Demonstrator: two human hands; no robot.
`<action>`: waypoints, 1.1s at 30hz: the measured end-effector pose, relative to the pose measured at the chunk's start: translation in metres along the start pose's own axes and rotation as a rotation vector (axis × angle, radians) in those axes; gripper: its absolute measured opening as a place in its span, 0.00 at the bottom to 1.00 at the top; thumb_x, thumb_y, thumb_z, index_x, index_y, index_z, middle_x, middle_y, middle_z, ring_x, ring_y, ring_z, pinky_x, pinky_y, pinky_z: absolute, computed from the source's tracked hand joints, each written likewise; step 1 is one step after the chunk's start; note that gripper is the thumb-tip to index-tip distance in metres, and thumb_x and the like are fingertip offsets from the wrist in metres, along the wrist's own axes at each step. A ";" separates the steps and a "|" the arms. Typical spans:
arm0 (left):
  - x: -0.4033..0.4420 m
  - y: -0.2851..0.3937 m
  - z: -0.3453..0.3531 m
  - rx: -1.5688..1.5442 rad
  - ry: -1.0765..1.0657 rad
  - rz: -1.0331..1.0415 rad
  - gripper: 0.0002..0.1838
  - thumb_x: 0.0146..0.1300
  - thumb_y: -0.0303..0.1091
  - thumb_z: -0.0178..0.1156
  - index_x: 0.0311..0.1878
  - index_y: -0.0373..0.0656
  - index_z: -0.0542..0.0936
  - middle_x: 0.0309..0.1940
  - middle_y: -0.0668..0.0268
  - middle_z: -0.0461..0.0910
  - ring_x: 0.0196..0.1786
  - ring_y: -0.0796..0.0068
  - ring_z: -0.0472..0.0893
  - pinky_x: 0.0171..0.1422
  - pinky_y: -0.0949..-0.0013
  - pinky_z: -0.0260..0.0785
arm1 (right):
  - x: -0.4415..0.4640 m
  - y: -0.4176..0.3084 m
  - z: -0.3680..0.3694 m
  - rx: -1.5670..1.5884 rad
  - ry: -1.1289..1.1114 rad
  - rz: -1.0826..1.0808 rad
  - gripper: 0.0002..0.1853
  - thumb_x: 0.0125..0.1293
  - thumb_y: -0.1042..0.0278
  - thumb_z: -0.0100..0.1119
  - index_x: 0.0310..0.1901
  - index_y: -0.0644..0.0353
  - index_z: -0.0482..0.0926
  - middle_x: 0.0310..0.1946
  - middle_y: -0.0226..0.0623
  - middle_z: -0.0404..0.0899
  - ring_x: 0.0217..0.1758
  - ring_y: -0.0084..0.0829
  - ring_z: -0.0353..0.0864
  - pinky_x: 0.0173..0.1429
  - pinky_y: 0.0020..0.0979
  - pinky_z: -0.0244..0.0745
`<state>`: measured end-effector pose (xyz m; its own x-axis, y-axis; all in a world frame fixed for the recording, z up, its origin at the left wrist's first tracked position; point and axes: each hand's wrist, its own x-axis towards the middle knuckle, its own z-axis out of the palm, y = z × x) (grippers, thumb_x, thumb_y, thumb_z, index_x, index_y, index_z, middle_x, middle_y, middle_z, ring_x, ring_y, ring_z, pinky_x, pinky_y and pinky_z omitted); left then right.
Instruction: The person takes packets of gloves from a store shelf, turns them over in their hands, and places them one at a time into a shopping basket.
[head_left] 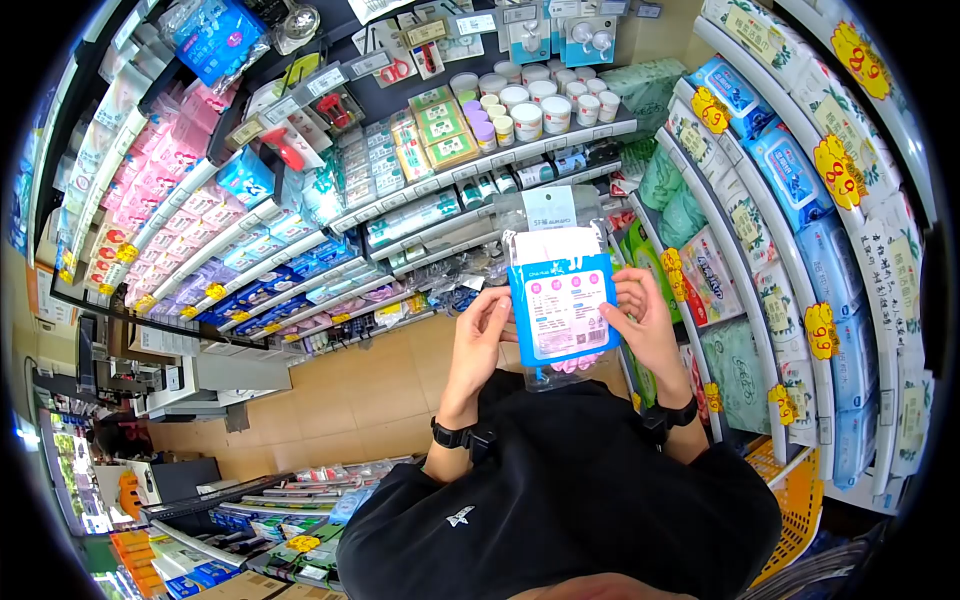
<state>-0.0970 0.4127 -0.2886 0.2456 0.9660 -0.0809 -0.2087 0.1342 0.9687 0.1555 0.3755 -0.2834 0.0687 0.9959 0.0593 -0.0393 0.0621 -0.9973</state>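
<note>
"How's the grip?"

"The left hand (487,328) is closed on one side of the blue packet (612,290), the right hand (648,325) on the other, thumbs in front. It's up before the chest."

"Heavy?"

"Light, I'd guess. Slick, bendy film, with the printed card (563,310) probably stiffening it; those side edges look best to pinch."

"Anything in the way?"

"Nothing between the hands. White tubs (528,120) line the shelf (430,186) beyond, and a yellow basket (797,515) sits near the right elbow."
</note>
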 end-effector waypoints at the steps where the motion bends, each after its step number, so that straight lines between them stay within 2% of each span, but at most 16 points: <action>1: 0.000 0.000 -0.001 -0.030 -0.007 -0.002 0.12 0.75 0.29 0.56 0.58 0.37 0.76 0.45 0.69 0.83 0.43 0.84 0.81 0.42 0.78 0.75 | 0.000 0.000 0.001 0.000 0.000 0.000 0.21 0.65 0.79 0.65 0.57 0.64 0.68 0.44 0.35 0.80 0.45 0.20 0.80 0.49 0.21 0.74; 4: -0.002 0.002 0.001 -0.050 -0.029 0.011 0.12 0.74 0.27 0.56 0.58 0.37 0.76 0.42 0.69 0.83 0.43 0.83 0.81 0.42 0.77 0.75 | -0.002 0.000 0.005 -0.052 -0.017 -0.002 0.23 0.65 0.77 0.67 0.58 0.64 0.68 0.44 0.36 0.80 0.46 0.22 0.81 0.49 0.22 0.74; 9: -0.002 -0.006 0.002 -0.109 -0.162 0.019 0.17 0.70 0.21 0.57 0.60 0.37 0.73 0.41 0.68 0.82 0.45 0.82 0.81 0.47 0.75 0.76 | -0.005 0.011 0.016 -0.114 -0.127 0.044 0.24 0.66 0.73 0.67 0.60 0.61 0.67 0.48 0.36 0.78 0.53 0.24 0.78 0.58 0.28 0.71; 10: 0.000 -0.010 0.005 -0.092 -0.166 0.033 0.19 0.69 0.21 0.59 0.61 0.37 0.72 0.43 0.67 0.81 0.47 0.81 0.81 0.50 0.74 0.76 | -0.006 0.010 0.017 -0.106 -0.182 0.095 0.25 0.68 0.71 0.66 0.61 0.61 0.65 0.51 0.37 0.76 0.58 0.25 0.76 0.63 0.30 0.69; 11: 0.001 -0.014 0.006 -0.075 -0.171 0.047 0.21 0.68 0.20 0.61 0.62 0.37 0.70 0.46 0.66 0.81 0.48 0.80 0.81 0.54 0.73 0.75 | -0.007 0.013 0.020 -0.107 -0.183 0.096 0.25 0.68 0.71 0.66 0.61 0.61 0.65 0.51 0.37 0.76 0.58 0.25 0.76 0.63 0.30 0.69; 12: 0.002 -0.018 0.006 -0.083 -0.197 0.005 0.25 0.66 0.24 0.65 0.64 0.36 0.68 0.53 0.63 0.77 0.53 0.76 0.79 0.61 0.69 0.73 | -0.009 0.021 0.022 -0.080 -0.199 0.061 0.26 0.68 0.68 0.66 0.62 0.62 0.64 0.51 0.39 0.77 0.57 0.27 0.77 0.62 0.30 0.70; 13: 0.002 -0.021 0.007 -0.085 -0.196 0.004 0.25 0.66 0.24 0.65 0.64 0.36 0.68 0.53 0.63 0.77 0.53 0.76 0.79 0.61 0.69 0.73 | -0.009 0.028 0.024 -0.053 -0.216 0.027 0.27 0.68 0.65 0.67 0.62 0.62 0.64 0.50 0.41 0.78 0.55 0.28 0.78 0.61 0.30 0.71; 14: 0.002 -0.024 0.008 -0.053 -0.201 -0.026 0.27 0.66 0.26 0.67 0.65 0.36 0.67 0.56 0.61 0.76 0.56 0.74 0.78 0.63 0.67 0.72 | -0.009 0.032 0.025 -0.070 -0.267 0.022 0.26 0.72 0.66 0.62 0.64 0.62 0.62 0.55 0.43 0.75 0.60 0.30 0.75 0.64 0.31 0.70; 15: 0.003 -0.027 0.008 -0.021 -0.207 -0.056 0.29 0.66 0.28 0.68 0.65 0.36 0.66 0.59 0.59 0.74 0.58 0.71 0.77 0.64 0.65 0.72 | -0.011 0.033 0.025 -0.070 -0.268 0.022 0.26 0.72 0.66 0.62 0.64 0.62 0.62 0.55 0.43 0.75 0.60 0.30 0.75 0.64 0.31 0.70; 16: 0.003 -0.030 0.007 -0.006 -0.233 -0.081 0.32 0.67 0.33 0.68 0.69 0.37 0.63 0.64 0.57 0.71 0.64 0.67 0.74 0.69 0.62 0.69 | -0.012 0.032 0.026 0.059 -0.312 0.112 0.25 0.73 0.67 0.60 0.65 0.62 0.61 0.57 0.43 0.73 0.62 0.30 0.74 0.66 0.31 0.69; 18: 0.003 -0.029 0.008 -0.052 -0.252 -0.143 0.34 0.68 0.35 0.67 0.70 0.37 0.62 0.66 0.56 0.69 0.65 0.66 0.74 0.69 0.62 0.69 | -0.014 0.031 0.027 0.218 -0.377 0.210 0.23 0.77 0.69 0.53 0.67 0.63 0.59 0.62 0.44 0.71 0.65 0.32 0.73 0.68 0.32 0.68; 22: 0.001 -0.026 0.009 -0.207 -0.311 -0.357 0.38 0.70 0.39 0.65 0.74 0.37 0.58 0.71 0.56 0.64 0.68 0.65 0.73 0.68 0.60 0.71 | -0.016 0.026 0.031 0.216 -0.393 0.141 0.24 0.76 0.70 0.53 0.69 0.63 0.60 0.62 0.44 0.71 0.66 0.32 0.72 0.69 0.33 0.68; 28: 0.006 -0.027 0.007 -0.209 -0.331 -0.312 0.38 0.68 0.38 0.67 0.74 0.38 0.57 0.70 0.57 0.64 0.64 0.66 0.75 0.65 0.61 0.73 | -0.018 0.028 0.025 0.138 -0.382 0.168 0.25 0.73 0.74 0.55 0.70 0.65 0.63 0.60 0.40 0.74 0.65 0.29 0.73 0.66 0.31 0.70; 29: 0.007 -0.031 0.006 -0.207 -0.330 -0.310 0.38 0.68 0.38 0.67 0.74 0.38 0.57 0.70 0.57 0.64 0.64 0.66 0.75 0.65 0.61 0.73 | -0.018 0.029 0.025 0.200 -0.338 0.145 0.26 0.72 0.76 0.56 0.69 0.66 0.63 0.59 0.40 0.74 0.63 0.28 0.74 0.64 0.29 0.70; 31: 0.011 -0.042 0.005 -0.070 -0.290 -0.159 0.38 0.68 0.36 0.68 0.73 0.39 0.58 0.67 0.58 0.67 0.62 0.66 0.76 0.64 0.62 0.74 | -0.018 0.030 0.026 0.260 -0.284 0.118 0.26 0.71 0.79 0.56 0.69 0.66 0.63 0.58 0.39 0.75 0.62 0.27 0.74 0.63 0.28 0.71; 33: 0.015 -0.040 0.007 -0.080 -0.246 -0.152 0.36 0.67 0.34 0.68 0.72 0.41 0.59 0.65 0.59 0.69 0.61 0.67 0.77 0.61 0.63 0.75 | -0.018 0.027 0.027 0.322 -0.170 0.004 0.26 0.69 0.84 0.55 0.68 0.67 0.64 0.57 0.39 0.75 0.59 0.25 0.75 0.61 0.26 0.72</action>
<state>-0.0787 0.4206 -0.3270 0.4997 0.8523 -0.1547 -0.2233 0.2993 0.9277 0.1267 0.3608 -0.3104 -0.0976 0.9913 0.0886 -0.3530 0.0487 -0.9344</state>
